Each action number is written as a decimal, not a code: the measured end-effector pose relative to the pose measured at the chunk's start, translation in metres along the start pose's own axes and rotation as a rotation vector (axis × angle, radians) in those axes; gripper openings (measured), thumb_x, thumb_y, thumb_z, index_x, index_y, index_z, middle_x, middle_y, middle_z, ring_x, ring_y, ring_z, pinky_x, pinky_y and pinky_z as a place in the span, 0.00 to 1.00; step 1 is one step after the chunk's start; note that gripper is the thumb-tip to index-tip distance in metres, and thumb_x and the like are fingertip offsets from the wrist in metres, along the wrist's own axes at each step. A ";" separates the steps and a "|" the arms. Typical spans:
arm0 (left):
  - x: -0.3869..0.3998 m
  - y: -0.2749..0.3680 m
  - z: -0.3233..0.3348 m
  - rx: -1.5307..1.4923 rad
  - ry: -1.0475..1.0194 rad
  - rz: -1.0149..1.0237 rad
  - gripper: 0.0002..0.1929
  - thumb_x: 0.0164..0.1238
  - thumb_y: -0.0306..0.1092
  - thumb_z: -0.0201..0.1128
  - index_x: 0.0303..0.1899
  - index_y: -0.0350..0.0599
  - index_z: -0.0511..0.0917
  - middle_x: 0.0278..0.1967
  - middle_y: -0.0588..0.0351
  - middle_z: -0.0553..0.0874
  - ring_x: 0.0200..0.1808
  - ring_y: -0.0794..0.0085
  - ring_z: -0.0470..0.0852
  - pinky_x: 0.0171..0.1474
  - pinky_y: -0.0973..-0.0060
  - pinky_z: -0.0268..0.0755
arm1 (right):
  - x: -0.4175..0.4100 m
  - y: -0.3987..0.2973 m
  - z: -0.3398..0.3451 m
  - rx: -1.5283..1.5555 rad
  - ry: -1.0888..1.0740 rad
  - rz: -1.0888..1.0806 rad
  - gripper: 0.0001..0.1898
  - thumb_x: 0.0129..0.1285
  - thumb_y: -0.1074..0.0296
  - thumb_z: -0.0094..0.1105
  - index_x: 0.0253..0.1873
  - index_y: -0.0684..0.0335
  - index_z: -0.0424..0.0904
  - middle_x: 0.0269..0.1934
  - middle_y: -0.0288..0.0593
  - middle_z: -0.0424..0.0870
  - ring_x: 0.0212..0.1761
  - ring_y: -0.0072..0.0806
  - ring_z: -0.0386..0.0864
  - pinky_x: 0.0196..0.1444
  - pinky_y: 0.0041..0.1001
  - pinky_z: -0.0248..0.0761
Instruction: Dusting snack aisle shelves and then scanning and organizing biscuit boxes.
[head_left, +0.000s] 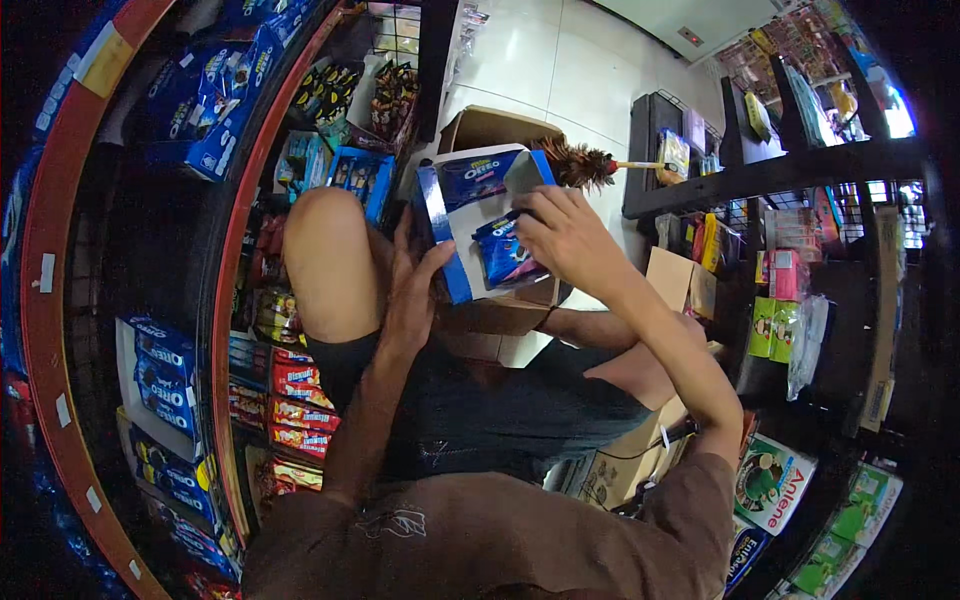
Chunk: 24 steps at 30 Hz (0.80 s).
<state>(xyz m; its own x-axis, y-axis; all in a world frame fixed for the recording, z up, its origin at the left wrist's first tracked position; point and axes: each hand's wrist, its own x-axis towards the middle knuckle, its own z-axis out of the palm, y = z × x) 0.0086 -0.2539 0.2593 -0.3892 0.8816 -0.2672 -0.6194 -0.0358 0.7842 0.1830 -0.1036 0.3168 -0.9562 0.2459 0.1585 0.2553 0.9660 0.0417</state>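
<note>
My left hand (417, 281) grips the left wall of a blue-and-white display carton (448, 234), its thumb over the edge. The carton is tilted above an open brown cardboard box (495, 316). Inside it, one blue Mini Oreo packet (474, 180) lies near the far end and another blue Oreo packet (504, 251) lies nearer me. My right hand (559, 232) reaches over the carton's right side, its fingers bent at the nearer packet; whether they pinch it is hidden.
Shelves at left hold Oreo cartons (217, 154) and red Biskuat packets (300, 411). A feather duster (589, 163) lies beyond the box. To the right stand a small cardboard box (670, 276), a black rack (780, 176) and an Anlene box (772, 480).
</note>
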 end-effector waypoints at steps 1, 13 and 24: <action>0.000 0.001 0.000 -0.013 -0.013 -0.007 0.41 0.69 0.31 0.62 0.79 0.45 0.47 0.69 0.41 0.70 0.64 0.62 0.72 0.66 0.67 0.65 | 0.007 0.002 0.003 0.002 0.034 -0.026 0.07 0.62 0.64 0.60 0.42 0.57 0.75 0.43 0.37 0.79 0.52 0.32 0.73 0.59 0.32 0.63; -0.003 -0.001 0.004 0.040 -0.075 -0.040 0.39 0.69 0.30 0.60 0.78 0.46 0.51 0.69 0.44 0.70 0.64 0.63 0.73 0.67 0.68 0.63 | 0.027 0.007 -0.008 -0.010 0.141 -0.125 0.07 0.61 0.66 0.60 0.40 0.60 0.75 0.41 0.38 0.79 0.50 0.33 0.75 0.60 0.33 0.64; -0.003 0.006 0.010 0.018 -0.124 -0.052 0.39 0.69 0.28 0.60 0.78 0.49 0.51 0.70 0.46 0.70 0.65 0.63 0.72 0.67 0.69 0.62 | 0.050 0.024 -0.027 0.046 0.148 -0.125 0.07 0.61 0.70 0.60 0.41 0.62 0.72 0.40 0.39 0.77 0.44 0.36 0.76 0.53 0.35 0.70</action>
<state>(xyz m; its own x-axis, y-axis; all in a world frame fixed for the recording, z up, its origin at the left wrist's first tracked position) 0.0129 -0.2525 0.2707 -0.2687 0.9335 -0.2374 -0.6241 0.0191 0.7811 0.1456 -0.0703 0.3524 -0.9478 0.1123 0.2986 0.1256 0.9918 0.0256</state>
